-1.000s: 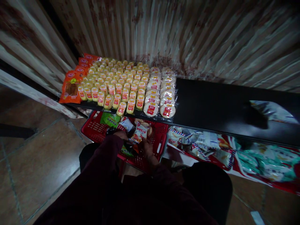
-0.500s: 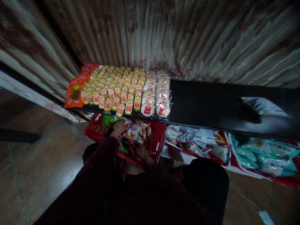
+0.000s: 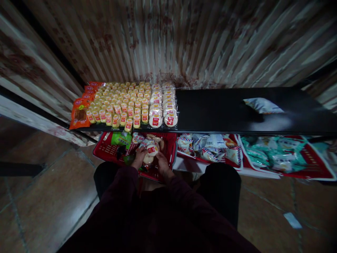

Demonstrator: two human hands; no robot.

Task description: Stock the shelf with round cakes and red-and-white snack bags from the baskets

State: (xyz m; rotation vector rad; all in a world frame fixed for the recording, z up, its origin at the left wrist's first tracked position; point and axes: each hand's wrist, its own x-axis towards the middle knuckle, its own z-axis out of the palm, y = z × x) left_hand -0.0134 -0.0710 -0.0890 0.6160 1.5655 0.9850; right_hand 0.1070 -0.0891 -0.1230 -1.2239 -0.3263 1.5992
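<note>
Low in front of me, a red basket (image 3: 105, 147) holds mixed packets, among them a green packet (image 3: 121, 139). Over it, my left hand (image 3: 139, 157) and my right hand (image 3: 163, 163) grip round white crackers (image 3: 152, 150) in clear wrappers from either side. Fingers of both hands are closed on the wrappers. On the black shelf (image 3: 210, 114) above stand two rows of similar round crackers (image 3: 156, 117), beside many small yellow packs (image 3: 116, 119) and orange packets (image 3: 79, 113) at the left end.
A white packet (image 3: 263, 105) lies on the shelf's right part. Under the shelf, a basket of white and blue packets (image 3: 210, 142) and one of teal packets (image 3: 283, 153) stand to the right. A pleated curtain (image 3: 168, 42) hangs behind. My knees flank the basket.
My hands have come together around round crackers lifted from among the basket's packets. The view has shifted to the right, showing more of the shelf and the right basket.
</note>
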